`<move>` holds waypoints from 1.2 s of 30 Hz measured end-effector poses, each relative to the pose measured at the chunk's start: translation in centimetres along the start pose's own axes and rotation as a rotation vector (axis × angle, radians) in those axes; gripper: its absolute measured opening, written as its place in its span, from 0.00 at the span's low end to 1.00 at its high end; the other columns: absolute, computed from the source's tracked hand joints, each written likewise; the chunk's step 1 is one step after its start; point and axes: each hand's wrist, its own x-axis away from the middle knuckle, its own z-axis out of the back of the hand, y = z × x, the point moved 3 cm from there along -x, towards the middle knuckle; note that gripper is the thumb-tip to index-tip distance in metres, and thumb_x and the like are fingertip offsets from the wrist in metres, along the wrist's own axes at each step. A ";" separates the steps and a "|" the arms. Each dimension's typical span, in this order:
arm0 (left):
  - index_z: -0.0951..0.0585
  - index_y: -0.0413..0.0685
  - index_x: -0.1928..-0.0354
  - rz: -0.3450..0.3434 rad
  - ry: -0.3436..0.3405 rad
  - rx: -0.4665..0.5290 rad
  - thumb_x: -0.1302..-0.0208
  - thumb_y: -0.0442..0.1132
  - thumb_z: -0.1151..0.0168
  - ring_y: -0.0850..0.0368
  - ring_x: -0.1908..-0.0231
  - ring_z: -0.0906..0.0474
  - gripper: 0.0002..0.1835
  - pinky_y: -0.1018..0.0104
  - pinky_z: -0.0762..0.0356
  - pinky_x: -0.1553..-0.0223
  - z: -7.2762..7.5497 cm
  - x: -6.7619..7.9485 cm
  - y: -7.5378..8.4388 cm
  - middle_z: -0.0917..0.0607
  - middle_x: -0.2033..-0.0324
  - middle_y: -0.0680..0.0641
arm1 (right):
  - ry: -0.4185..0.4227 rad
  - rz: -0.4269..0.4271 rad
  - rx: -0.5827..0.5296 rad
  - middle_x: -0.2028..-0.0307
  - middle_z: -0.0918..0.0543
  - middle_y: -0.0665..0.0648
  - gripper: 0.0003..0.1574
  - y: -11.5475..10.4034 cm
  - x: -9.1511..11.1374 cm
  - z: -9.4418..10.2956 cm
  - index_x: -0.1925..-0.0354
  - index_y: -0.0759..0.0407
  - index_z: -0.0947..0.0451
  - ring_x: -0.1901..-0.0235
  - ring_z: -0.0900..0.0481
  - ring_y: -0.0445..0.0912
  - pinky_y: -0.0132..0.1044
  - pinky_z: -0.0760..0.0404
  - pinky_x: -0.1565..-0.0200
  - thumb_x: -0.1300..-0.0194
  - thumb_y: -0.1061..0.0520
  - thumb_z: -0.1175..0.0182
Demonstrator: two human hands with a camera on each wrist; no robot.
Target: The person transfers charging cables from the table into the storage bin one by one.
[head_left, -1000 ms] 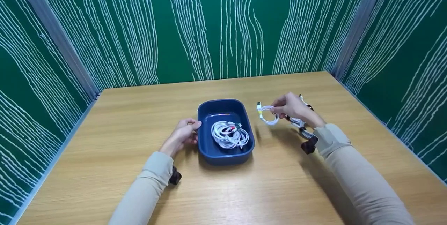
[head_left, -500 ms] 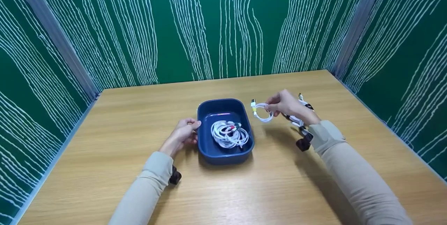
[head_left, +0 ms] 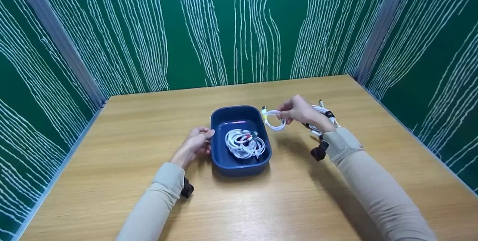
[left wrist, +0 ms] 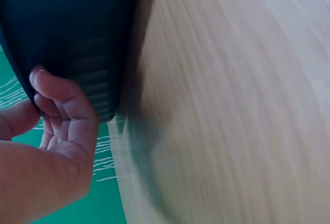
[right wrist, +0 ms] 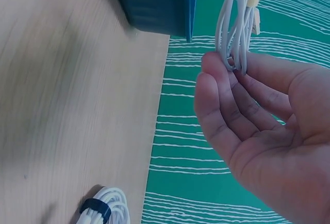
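A dark blue plastic bin (head_left: 241, 172) stands on the table with several coiled white cables (head_left: 244, 144) inside, their connectors showing red and green. My left hand (head_left: 195, 143) pinches the bin's left rim, thumb over the edge and fingers against the outer wall (left wrist: 77, 38). Between the thumb and fingertips of my right hand (head_left: 298, 111) hangs a small coiled white USB cable (right wrist: 238, 23). A yellow tie binds this coil, and its plug points up beside the bin's right rim, above table height.
More white cable coils with black straps (head_left: 328, 114) lie on the table (head_left: 130, 140) to the right, partly covered by my right hand and wrist. Green walls (head_left: 194, 28) with white wavy lines enclose the back and sides.
My right hand has carried the white USB cable leftward, up to the bin's right rim. More of the strapped coils behind it shows. The left hand and bin have stayed put.
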 end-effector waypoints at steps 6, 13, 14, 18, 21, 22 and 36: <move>0.32 0.45 0.60 -0.002 -0.007 0.000 0.28 0.39 0.49 0.59 0.84 0.33 0.05 0.71 0.32 0.82 0.0 0.0 -0.1 0.29 0.79 0.51 | -0.006 0.005 0.003 0.67 0.15 0.68 0.11 -0.5 -0.2 -0.3 0.59 0.70 0.18 0.80 0.22 0.40 0.27 0.20 0.75 0.37 0.63 0.37; 0.33 0.45 0.63 -0.024 -0.018 -0.001 0.28 0.38 0.49 0.60 0.85 0.34 0.05 0.72 0.33 0.84 -0.1 -0.1 -0.2 0.30 0.81 0.52 | -0.025 0.037 -0.049 0.73 0.15 0.61 0.10 -0.6 -0.4 -0.8 0.61 0.74 0.19 0.81 0.22 0.39 0.28 0.19 0.76 0.38 0.65 0.38; 0.32 0.45 0.63 -0.025 -0.017 -0.001 0.28 0.38 0.49 0.60 0.85 0.34 0.06 0.72 0.33 0.84 -0.1 -0.1 -0.3 0.30 0.81 0.52 | -0.024 0.034 -0.041 0.73 0.15 0.61 0.10 -0.7 -0.4 -0.8 0.61 0.73 0.19 0.81 0.22 0.39 0.28 0.19 0.76 0.37 0.64 0.38; 0.32 0.45 0.62 -0.025 -0.016 -0.001 0.28 0.38 0.49 0.60 0.85 0.33 0.05 0.72 0.33 0.84 -0.1 -0.1 -0.2 0.29 0.81 0.52 | -0.027 0.024 -0.024 0.71 0.15 0.63 0.10 -1.0 -0.4 -0.9 0.61 0.71 0.18 0.80 0.22 0.40 0.27 0.20 0.76 0.37 0.63 0.38; 0.32 0.44 0.61 -0.027 -0.014 0.004 0.28 0.38 0.49 0.60 0.85 0.33 0.06 0.72 0.33 0.83 -0.1 -0.1 0.0 0.29 0.81 0.52 | -0.032 0.018 -0.027 0.69 0.15 0.65 0.11 -1.3 -0.5 -1.0 0.60 0.70 0.18 0.80 0.21 0.40 0.27 0.20 0.75 0.37 0.62 0.38; 0.32 0.44 0.61 -0.026 -0.013 0.004 0.28 0.38 0.49 0.60 0.85 0.33 0.06 0.72 0.33 0.83 -0.1 -0.1 0.0 0.29 0.81 0.52 | -0.032 0.017 -0.028 0.69 0.15 0.66 0.11 -1.4 -0.5 -1.0 0.59 0.70 0.18 0.80 0.21 0.40 0.27 0.20 0.75 0.37 0.62 0.37; 0.32 0.45 0.62 -0.017 -0.008 0.003 0.28 0.38 0.49 0.60 0.85 0.33 0.05 0.71 0.33 0.83 -0.1 0.0 0.0 0.29 0.80 0.52 | -0.041 0.039 -0.011 0.71 0.15 0.61 0.11 -2.4 -1.0 -1.9 0.58 0.69 0.18 0.79 0.21 0.41 0.30 0.18 0.73 0.36 0.61 0.38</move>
